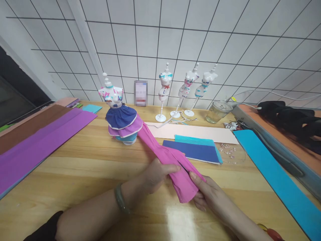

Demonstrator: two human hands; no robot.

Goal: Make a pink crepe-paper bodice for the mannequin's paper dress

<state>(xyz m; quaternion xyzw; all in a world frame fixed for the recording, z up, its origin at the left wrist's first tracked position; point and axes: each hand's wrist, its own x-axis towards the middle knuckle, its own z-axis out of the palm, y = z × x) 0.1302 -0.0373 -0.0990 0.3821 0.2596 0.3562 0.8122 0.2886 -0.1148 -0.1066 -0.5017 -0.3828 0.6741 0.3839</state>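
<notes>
The pink strip (184, 192) slants out from the right side of the dressed dummy (114, 97), coming down towards the person; whether its far end is fixed to the skirt (121, 117) or only tucked behind it, I cannot tell. Both hands are on the near stretch. The left hand (154, 175), a bracelet (120, 199) on its wrist, pinches the strip with the thumb on top, nearer the dummy. The right hand (212, 194) pinches it farther from the dummy, close to the loose end, thumb above and fingers beneath. With each grip pressed together on the material, the stretch between them is probably being kept steady and fairly flat. A thin dark line runs between the thumbs — a tool or a gap in a fold, it is too fine to say.

The dummy stands upright on the worktop (87, 174), its layered skirt flaring clear of its base, which likely lets the edges hang freely. To its right, three other dummies (186, 85) stand against the wall, seemingly out of the hands' way. Folded blue pieces (190, 151) lie right of the dummy, just beyond the strip — probably within easy reach.
</notes>
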